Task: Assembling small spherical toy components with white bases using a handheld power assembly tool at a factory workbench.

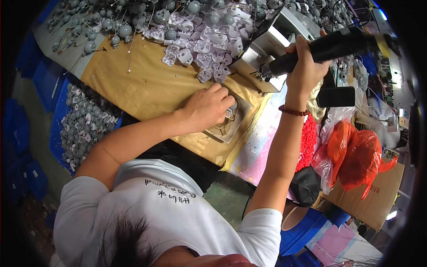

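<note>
My right hand [306,66] is wrapped around a black electric screwdriver [329,48], raised and held nearly level. Its tip points left, at the front of a silver metal box [261,62]; whether the two touch, I cannot tell. My left hand [209,108] is closed over a small grey rounded part [233,106] on a square plate [235,125] lying on the table. My fingers hide most of that part, and something clear shows beside it.
Clear plastic pieces [209,42] are heaped beyond my left hand, with grey wired balls [125,31] around them. A blue bin [60,120] of grey parts stands at the left. Red plastic bags [356,149], a phone [336,97] and red material [308,140] are at the right.
</note>
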Demonstrator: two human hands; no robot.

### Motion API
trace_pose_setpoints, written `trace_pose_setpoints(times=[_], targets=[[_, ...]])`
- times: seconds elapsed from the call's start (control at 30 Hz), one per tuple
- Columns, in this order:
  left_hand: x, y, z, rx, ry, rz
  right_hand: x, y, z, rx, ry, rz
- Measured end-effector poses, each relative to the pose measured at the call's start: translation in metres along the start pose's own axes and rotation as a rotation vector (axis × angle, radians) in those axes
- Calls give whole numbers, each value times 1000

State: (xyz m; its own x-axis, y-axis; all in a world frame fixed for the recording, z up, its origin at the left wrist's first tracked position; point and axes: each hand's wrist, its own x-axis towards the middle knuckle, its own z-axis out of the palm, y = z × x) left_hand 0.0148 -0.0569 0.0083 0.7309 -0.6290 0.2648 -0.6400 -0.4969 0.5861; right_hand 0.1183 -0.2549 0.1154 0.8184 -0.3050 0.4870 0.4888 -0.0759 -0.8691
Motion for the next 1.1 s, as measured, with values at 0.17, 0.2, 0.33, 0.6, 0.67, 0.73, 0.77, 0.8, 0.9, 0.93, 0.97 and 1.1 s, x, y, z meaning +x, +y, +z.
trace_pose_setpoints(times=[0.17,0.2,0.33,0.6,0.67,0.73,0.77,0.8,0.9,0.93,0.97,1.1], targets=[[-2,-4,1,-13,86,14,-43,-15,6,78,-115,207],[-3,-4,2,-10,102,8,-57,-25,10,81,-108,228],[-2,-4,-1,-25,71,18,-97,-36,10,192,-118,207],[-1,-4,6,-16,135,3,-117,-33,10,147,-103,159],[-1,-4,5,-10,134,9,-120,-33,11,137,-114,154],[0,-4,3,-23,120,8,-124,-31,9,96,-153,126],[1,-4,1,-38,108,5,-129,-28,6,60,-186,100],[1,-5,0,-54,96,1,-132,-26,4,24,-219,74],[1,-5,1,-84,115,9,-141,-24,2,96,-199,65],[1,-5,1,-86,112,10,-144,-22,0,119,-205,46],[1,-5,1,-89,109,12,-144,-21,0,171,-227,32],[1,-4,1,-82,109,19,-147,-18,0,172,-222,10]])
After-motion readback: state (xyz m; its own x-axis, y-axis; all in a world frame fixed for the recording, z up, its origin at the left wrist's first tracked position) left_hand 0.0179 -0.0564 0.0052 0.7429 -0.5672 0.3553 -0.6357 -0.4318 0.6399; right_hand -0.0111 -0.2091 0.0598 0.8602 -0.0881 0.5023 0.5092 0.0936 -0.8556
